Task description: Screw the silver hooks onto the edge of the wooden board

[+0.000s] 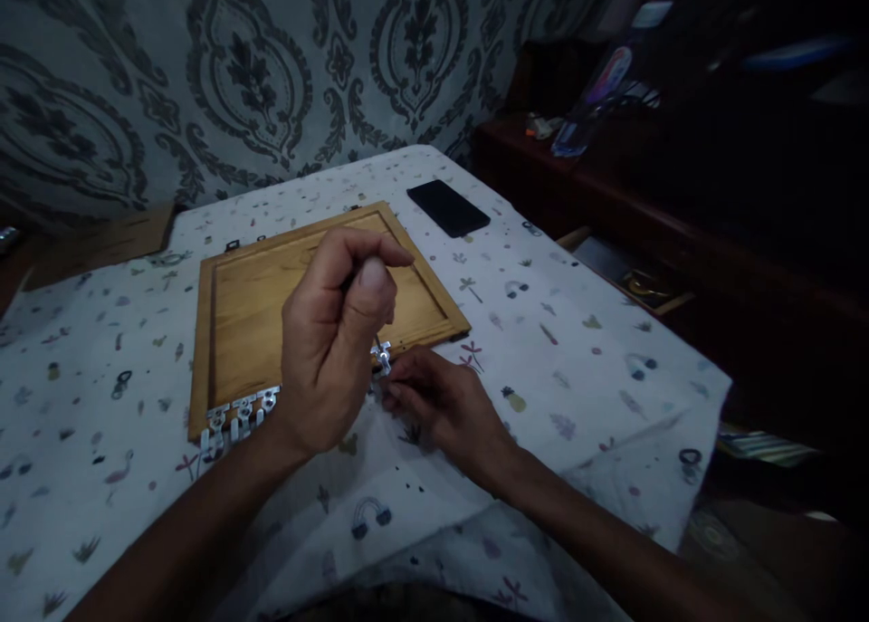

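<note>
A framed wooden panel point(262, 305) lies flat on the patterned white cloth. Above its near edge my left hand point(339, 332) is curled in a fist, with a thin metal shaft showing below it; the rest of what it holds is hidden. That shaft points down to a small metal hinge piece point(382, 358) at the panel's near edge. My right hand point(441, 396) has its thumb and fingers pinched together at the hinge piece's right side. Several similar metal hinge pieces point(244, 410) sit along the near left edge of the panel, left of my left wrist.
A black phone point(448, 207) lies beyond the panel on the cloth-covered table point(570, 368). Brown cardboard point(101, 242) is at the left. A plastic bottle point(597, 92) stands on dark furniture at the right, above an open drawer point(617, 269).
</note>
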`<state>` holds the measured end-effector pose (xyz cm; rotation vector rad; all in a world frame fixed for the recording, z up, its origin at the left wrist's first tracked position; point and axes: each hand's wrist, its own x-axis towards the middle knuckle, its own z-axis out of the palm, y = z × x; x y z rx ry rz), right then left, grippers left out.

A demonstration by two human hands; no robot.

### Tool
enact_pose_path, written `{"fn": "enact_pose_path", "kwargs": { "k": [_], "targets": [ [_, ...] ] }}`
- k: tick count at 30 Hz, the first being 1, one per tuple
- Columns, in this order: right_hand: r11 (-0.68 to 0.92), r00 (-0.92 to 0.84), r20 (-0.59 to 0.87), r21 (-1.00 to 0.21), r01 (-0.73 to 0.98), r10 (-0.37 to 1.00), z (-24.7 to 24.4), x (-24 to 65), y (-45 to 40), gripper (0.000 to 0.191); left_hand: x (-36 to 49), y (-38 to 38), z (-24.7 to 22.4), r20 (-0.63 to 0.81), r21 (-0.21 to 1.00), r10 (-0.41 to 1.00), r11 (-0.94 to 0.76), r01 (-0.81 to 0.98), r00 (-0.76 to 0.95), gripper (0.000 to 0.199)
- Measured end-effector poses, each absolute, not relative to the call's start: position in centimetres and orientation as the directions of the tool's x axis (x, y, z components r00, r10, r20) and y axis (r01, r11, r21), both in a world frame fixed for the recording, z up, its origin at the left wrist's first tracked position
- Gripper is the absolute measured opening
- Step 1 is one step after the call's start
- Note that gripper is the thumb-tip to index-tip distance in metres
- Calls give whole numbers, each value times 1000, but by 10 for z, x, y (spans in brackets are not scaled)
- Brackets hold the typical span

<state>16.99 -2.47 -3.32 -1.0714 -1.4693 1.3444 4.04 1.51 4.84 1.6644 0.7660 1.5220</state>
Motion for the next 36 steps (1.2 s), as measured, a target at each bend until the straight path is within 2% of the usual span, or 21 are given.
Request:
{"fn": "enact_pose_path", "kwargs": {
  "k": [12, 21, 27, 36],
  "targets": [
    [66, -266, 49, -996, 54, 963, -32, 170, -25, 3, 40, 22, 45, 544, 839, 824, -531, -120, 158, 16],
    [49, -260, 36, -998, 43, 965, -26, 169, -25, 5, 46, 21, 39, 426, 889, 870, -352, -292, 250, 13],
    [67, -271, 48, -996, 63, 961, -29, 170, -24, 6, 50, 29, 40, 462, 875, 858, -399, -276, 224, 23],
    [32, -265, 16, -998, 56, 964, -30, 170, -25, 4, 53, 36, 41, 400, 886, 885, -307, -349, 238, 30]
  ]
}}
